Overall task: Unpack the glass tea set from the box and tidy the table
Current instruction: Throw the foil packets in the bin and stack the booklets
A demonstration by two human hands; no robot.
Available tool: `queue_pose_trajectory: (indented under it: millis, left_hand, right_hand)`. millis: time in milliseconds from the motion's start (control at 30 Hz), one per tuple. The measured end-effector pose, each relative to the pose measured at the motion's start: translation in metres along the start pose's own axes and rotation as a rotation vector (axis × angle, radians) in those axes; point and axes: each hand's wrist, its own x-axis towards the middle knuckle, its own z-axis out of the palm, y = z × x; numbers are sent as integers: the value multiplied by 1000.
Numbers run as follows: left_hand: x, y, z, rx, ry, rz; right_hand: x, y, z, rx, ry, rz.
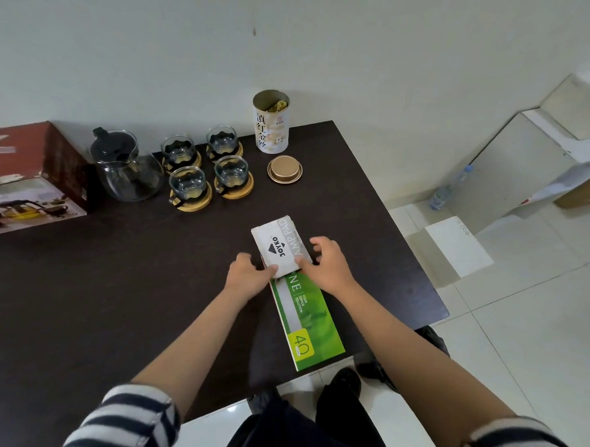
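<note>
Unpacking looked done; the glass teapot (125,167) stood out on the bench (115,283), just beside the tea set box (35,178), on the side nearer the tea tin (271,124); four glass cups (206,167) sat on wooden coasters in a two-by-two cluster between teapot and tin; the tin stood open at the bench's far edge by the wall, its lid (285,169) lying loose just in front of it.

Tidying was in hand; both hands were at the white stamp pad box (279,244), well in front of the cups, toward the person; left hand (249,275) had fingers curled on the box's near-left corner; right hand (327,263) gripped its right edge, thumb under, fingers partly spread over the top; so both were closed on that box, though how firmly was unclear; the white box rested across the far end of the green folder pack (308,322), which overhung the bench's near edge.

Left, by my reading: stationery stacked or moved off; lid back on the tin; the empty tea set box cleared from its spot beside the teapot.
</note>
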Motion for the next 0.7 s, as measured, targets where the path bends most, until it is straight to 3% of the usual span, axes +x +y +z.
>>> queue_pose_trajectory:
  millis: [233,700]
  left_hand:
    - [13,3,11,-155,28,49]
    - [4,4,15,-267,90,20]
  right_hand:
    - [24,1,14,-53,-21,117]
    - [37,-5,7,229,-107,250]
